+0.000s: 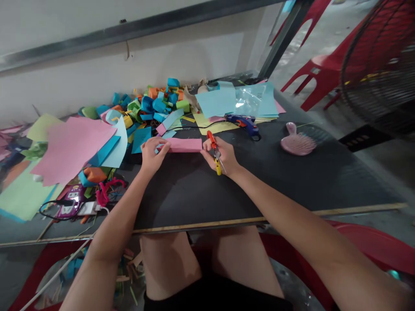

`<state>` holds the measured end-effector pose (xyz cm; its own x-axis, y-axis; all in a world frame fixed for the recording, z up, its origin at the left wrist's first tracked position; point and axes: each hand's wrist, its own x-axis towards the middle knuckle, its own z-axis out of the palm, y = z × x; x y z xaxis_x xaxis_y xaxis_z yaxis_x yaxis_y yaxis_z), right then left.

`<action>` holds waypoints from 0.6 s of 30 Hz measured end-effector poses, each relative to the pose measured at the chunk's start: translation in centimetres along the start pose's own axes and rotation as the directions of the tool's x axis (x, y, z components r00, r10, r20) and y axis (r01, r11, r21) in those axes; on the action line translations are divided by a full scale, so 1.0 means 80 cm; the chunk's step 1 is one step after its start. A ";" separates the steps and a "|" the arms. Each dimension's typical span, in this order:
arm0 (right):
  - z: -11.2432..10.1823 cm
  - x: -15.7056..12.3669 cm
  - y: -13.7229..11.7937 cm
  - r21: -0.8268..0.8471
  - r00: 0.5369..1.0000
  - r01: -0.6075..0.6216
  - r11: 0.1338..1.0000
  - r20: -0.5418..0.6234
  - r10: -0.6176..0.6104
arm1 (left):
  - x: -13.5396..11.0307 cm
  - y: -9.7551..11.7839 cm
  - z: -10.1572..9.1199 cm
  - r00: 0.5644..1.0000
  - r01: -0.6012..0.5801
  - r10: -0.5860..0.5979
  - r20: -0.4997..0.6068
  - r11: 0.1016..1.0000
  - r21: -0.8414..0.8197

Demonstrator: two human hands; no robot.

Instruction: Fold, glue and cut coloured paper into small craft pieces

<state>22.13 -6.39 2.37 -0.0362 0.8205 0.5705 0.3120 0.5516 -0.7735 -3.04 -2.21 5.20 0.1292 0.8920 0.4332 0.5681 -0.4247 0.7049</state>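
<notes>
A pink paper strip (185, 145) stretches between my two hands, just above the dark tabletop. My left hand (153, 152) pinches its left end between thumb and fingers; a bit of light blue paper shows by these fingertips. At the strip's right end are the thumb and forefinger of my right hand (223, 154), close to or touching the paper. That same hand is closed around a pair of scissors (217, 154) with red and yellow on the handles. Their thin metal tip points down toward me, away from the strip.
Behind my hands lies a pile of folded blue, orange and green paper pieces (158, 105). A blue glue gun (245, 123) and its cord lie near light blue sheets (216, 103). Pink sheets (74, 144) are left, a pink hairbrush (297, 142) right, beyond it a fan (379, 65).
</notes>
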 end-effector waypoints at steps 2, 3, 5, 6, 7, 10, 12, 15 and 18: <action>-0.001 0.002 -0.002 -0.002 0.999 -0.009 1.000 -0.039 0.009 | -0.001 0.000 0.003 0.999 0.027 -0.024 0.038 0.997 -0.069; -0.001 0.004 -0.002 0.010 0.998 -0.018 1.000 -0.060 0.019 | -0.002 -0.001 0.003 0.998 0.032 -0.025 0.052 0.991 -0.131; 0.001 0.006 0.000 0.082 0.994 -0.039 0.996 -0.097 0.047 | -0.002 -0.004 0.004 0.994 0.033 -0.002 0.107 0.957 -0.289; 0.001 0.007 0.002 0.128 0.991 -0.049 0.991 -0.116 0.064 | -0.002 -0.005 0.004 0.987 0.050 0.009 0.158 0.929 -0.367; 0.002 0.008 0.005 0.171 0.988 -0.061 0.983 -0.132 0.084 | -0.002 -0.006 0.005 0.977 0.084 0.012 0.214 0.898 -0.432; 0.001 0.012 0.013 0.228 0.975 -0.109 0.968 -0.167 0.149 | -0.003 -0.008 0.010 0.955 0.203 -0.058 0.290 0.841 -0.501; -0.004 0.014 0.018 0.177 0.952 -0.160 0.971 -0.234 0.199 | -0.002 -0.011 0.012 0.979 0.188 -0.125 0.161 0.856 -0.482; -0.017 0.017 0.019 -0.001 0.879 -0.291 0.957 -0.394 0.267 | 0.000 -0.014 0.008 0.958 0.120 -0.213 -0.191 0.905 -0.409; -0.028 0.021 0.018 -0.202 0.884 -0.358 0.912 -0.388 0.261 | 0.000 -0.014 -0.003 0.893 0.121 -0.255 -0.370 0.930 -0.348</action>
<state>24.67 -4.53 2.83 0.4175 0.8111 0.4097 0.4896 0.1790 -0.8534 -3.83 -1.77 4.54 -0.3304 0.8478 0.4149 0.2611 -0.3404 0.9033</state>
